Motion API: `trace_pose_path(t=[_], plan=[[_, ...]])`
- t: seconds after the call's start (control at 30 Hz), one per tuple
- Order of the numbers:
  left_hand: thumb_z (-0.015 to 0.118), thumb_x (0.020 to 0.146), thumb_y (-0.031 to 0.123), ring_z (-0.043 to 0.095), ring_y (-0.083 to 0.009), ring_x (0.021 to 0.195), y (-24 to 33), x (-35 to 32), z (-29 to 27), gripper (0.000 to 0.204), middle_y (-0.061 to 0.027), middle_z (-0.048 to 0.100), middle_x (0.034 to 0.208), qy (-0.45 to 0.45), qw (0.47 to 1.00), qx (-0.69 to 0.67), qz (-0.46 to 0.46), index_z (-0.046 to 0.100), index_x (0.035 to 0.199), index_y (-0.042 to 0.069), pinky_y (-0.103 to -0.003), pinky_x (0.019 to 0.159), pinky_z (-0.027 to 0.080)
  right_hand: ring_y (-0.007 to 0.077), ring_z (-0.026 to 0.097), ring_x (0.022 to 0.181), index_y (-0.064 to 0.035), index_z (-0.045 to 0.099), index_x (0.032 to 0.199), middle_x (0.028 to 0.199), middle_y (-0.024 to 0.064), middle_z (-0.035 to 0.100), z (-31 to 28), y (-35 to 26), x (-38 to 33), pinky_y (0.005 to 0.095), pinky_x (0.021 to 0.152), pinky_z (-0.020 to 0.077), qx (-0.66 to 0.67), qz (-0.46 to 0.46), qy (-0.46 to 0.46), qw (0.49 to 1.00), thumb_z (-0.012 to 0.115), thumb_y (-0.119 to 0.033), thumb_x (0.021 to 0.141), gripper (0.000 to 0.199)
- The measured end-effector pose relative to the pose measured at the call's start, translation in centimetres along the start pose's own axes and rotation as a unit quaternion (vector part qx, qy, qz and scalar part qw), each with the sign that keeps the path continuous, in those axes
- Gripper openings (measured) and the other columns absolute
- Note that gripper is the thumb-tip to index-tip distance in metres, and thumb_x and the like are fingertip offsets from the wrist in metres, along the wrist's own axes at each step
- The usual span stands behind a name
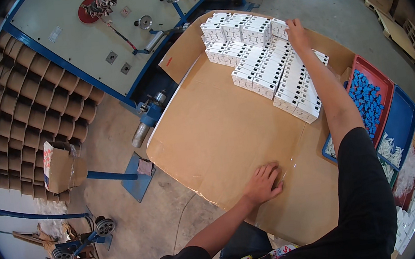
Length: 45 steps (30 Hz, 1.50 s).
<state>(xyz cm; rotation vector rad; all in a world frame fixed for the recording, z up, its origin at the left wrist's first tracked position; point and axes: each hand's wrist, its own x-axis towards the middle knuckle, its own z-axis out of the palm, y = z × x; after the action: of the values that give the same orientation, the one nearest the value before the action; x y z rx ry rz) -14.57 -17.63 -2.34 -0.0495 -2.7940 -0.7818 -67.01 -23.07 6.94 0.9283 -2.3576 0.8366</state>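
Note:
Rows of white rectangular blocks with small dark square openings (257,68) stand packed together at the far side of a cardboard-covered work surface (207,124). A second layer of such blocks (233,27) is stacked on the farthest rows. My right hand (298,36) reaches across to the right end of that upper layer, its fingers closed on a white block (279,28) there. The palm side of this hand is hidden. Near the front edge, my left hand (265,183) rests on the bare cardboard with fingers loosely spread and nothing in it.
On the right stand a red tray (389,89) of small blue parts (366,102) and a blue tray (406,112) with white pieces (389,150). A large machine panel (66,35) borders the far left. Cardboard tubes (31,108) are stacked beyond a blue-based stand (134,181).

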Motion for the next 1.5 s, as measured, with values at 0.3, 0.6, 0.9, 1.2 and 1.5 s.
trace_pose_path(t=[0.3, 0.6, 0.9, 1.2, 1.5], plan=[[0.066, 0.087, 0.033, 0.052, -0.0331, 0.123, 0.8, -0.3, 0.0, 0.045, -0.0158, 0.053, 0.132, -0.002, 1.0, -0.011, 0.0, 0.058, 0.121, 0.004, -0.045, 0.105, 0.041, 0.0342, 0.063, 0.11, -0.0128, 0.059, 0.13, 0.128, 0.0118, 0.051, -3.1, -2.3, -4.5, 0.0486, 0.084, 0.0575, -0.08, 0.022, -0.006, 0.997, 0.064, -0.018, 0.092, 0.039], [0.068, 0.083, 0.031, 0.051, -0.037, 0.123, 0.1, -0.4, 1.3, 0.046, -0.019, 0.055, 0.132, 0.009, 1.0, -0.003, 0.008, 0.06, 0.119, 0.003, -0.049, 0.104, 0.041, 0.0244, 0.065, 0.069, -0.0035, 0.069, 0.094, 0.084, 0.0131, 0.068, -17.5, -7.3, -34.1, 0.0375, 0.065, 0.0515, 0.283, 0.159, -0.068, 0.943, 0.07, -0.014, 0.091, 0.011], [0.069, 0.084, 0.022, 0.053, -0.0399, 0.12, 1.7, 0.2, 1.3, 0.039, -0.0204, 0.058, 0.128, 0.035, 0.997, 0.003, 0.064, 0.062, 0.117, 0.002, -0.05, 0.104, 0.041, 0.0337, 0.063, 0.065, -0.0019, 0.065, 0.079, 0.073, 0.017, 0.066, -38.9, -10.9, -62.5, 0.0418, 0.062, 0.0492, 0.106, 0.365, -0.123, 0.917, 0.067, -0.029, 0.094, 0.031], [0.066, 0.088, 0.02, 0.053, -0.0391, 0.12, 1.7, -1.1, 1.5, 0.036, -0.0207, 0.058, 0.129, 0.039, 0.995, 0.034, 0.085, 0.061, 0.116, -0.001, -0.05, 0.103, 0.041, 0.0186, 0.065, 0.067, -0.0019, 0.065, 0.088, 0.082, 0.01, 0.068, -53.8, -3.2, -69.3, 0.0382, 0.059, 0.0561, 0.177, 0.69, 0.383, 0.589, 0.07, -0.056, 0.09, 0.054], [0.058, 0.095, 0.019, 0.047, -0.0429, 0.132, 3.3, -3.7, 4.2, 0.042, -0.0268, 0.05, 0.141, 0.076, 0.996, 0.007, 0.038, 0.056, 0.129, -0.006, -0.049, 0.112, 0.037, 0.0168, 0.067, 0.07, -0.0026, 0.061, 0.104, 0.091, 0.0091, 0.07, -53.8, 1.0, -68.6, 0.0328, 0.056, 0.0559, 0.361, 0.633, 0.389, 0.563, 0.073, -0.051, 0.09, 0.052]])
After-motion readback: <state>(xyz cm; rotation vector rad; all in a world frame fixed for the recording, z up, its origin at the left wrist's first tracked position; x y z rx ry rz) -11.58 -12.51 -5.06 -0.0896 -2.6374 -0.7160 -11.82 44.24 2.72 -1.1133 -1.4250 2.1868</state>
